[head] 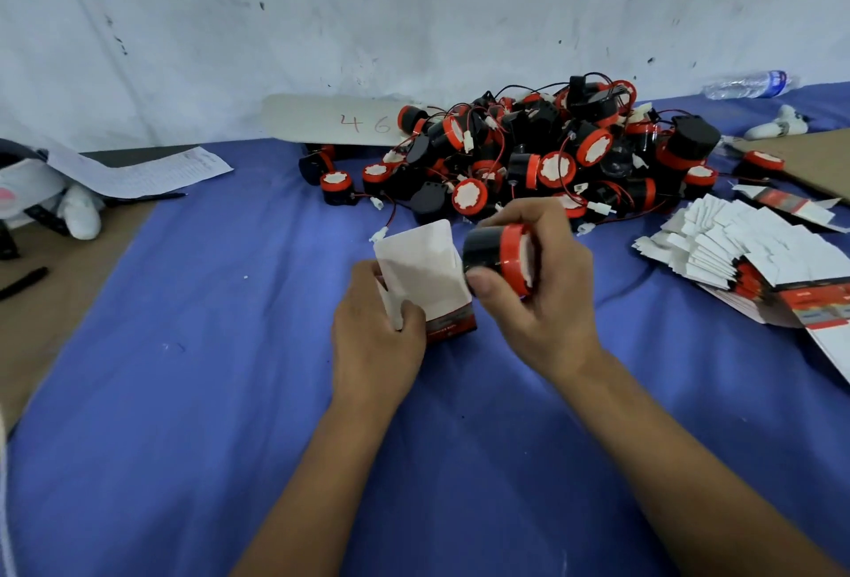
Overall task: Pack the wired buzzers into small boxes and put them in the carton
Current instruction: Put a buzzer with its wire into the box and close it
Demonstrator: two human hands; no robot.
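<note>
I hold one wired buzzer [499, 256] in my right hand [538, 300], thumb below and fingers curled over its red ring, just beside the open mouth of the small box [425, 279]. My left hand [375, 337] grips that box by its lower left side, flap standing up, over the middle of the blue cloth [230, 392].

The risks, as I judge them: the buzzer's lead, which I cannot see from here, may snag on the flap or trail outside; my grip may squash the thin card.

The buzzer heap [529, 153] lies close behind toward the far edge, and flat box blanks [736, 250] fan out at the right edge. Bare cloth lies nearer me and to the left.
</note>
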